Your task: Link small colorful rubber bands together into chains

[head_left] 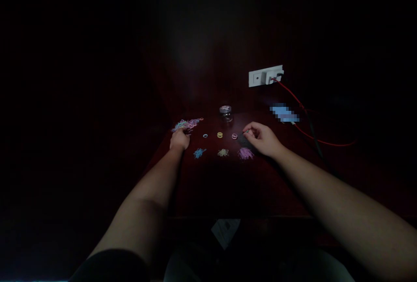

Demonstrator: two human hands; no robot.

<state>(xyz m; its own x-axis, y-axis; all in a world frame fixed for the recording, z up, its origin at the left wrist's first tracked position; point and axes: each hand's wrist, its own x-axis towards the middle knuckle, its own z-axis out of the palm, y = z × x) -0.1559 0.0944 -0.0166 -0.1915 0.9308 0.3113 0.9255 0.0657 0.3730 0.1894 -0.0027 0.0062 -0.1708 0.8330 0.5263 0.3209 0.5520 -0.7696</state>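
A mixed heap of small coloured loops (189, 124) lies at the back left of a dark red table (228, 182). My left hand (179, 139) rests at its near edge, fingers curled into the heap. In front lie three sorted piles: blue (199, 153), yellow (223, 153) and pink (245, 154). Behind each sits a single ring: blue (205, 135), yellow (220, 134), pink (234, 136). My right hand (262, 138) hovers just right of the pink ring, its fingers pinched on a tiny item I cannot make out.
A small clear jar (225, 113) stands behind the rings. A white wall socket with a plug (265, 76) feeds a red cable (306, 132) running across the table's right side. A bluish object (284, 113) lies back right. The surroundings are very dark.
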